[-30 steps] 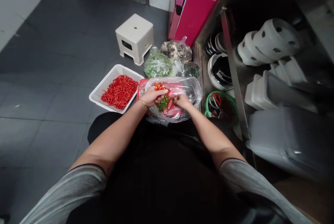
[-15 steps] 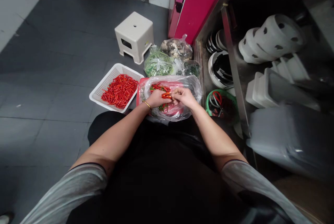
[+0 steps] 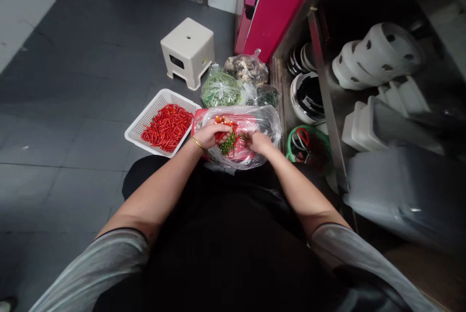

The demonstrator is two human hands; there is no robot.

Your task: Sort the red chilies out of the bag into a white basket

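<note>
My left hand [image 3: 213, 134] is closed around a small bunch of red chili peppers [image 3: 223, 121], their pale stem ends sticking up past the thumb. To its right, my right hand [image 3: 257, 142] dips low into a clear plastic bag [image 3: 268, 114] with its fingertips pinched at a red chili pepper [image 3: 238, 140]; the fingers are partly shadowed. Green stems [image 3: 227, 147] lie in the bag between the hands. Under the bag is a red container [image 3: 198, 117]. At the left, a white perforated basket [image 3: 140, 125] holds a heap of stemless-looking red chilies [image 3: 168, 127].
Beyond the bag lie bagged greens [image 3: 221, 90] and bagged mushrooms [image 3: 247, 68]. A white stool [image 3: 187, 40] stands behind the basket. On the right are a green basket [image 3: 291, 149] with scissors, a metal shelf edge [image 3: 329, 108] and stacked plastic bins [image 3: 386, 190].
My right hand has come away from the chilies in my left hand and moved down into the bag. My left hand has shifted slightly left, turning the bunch's stem ends upward.
</note>
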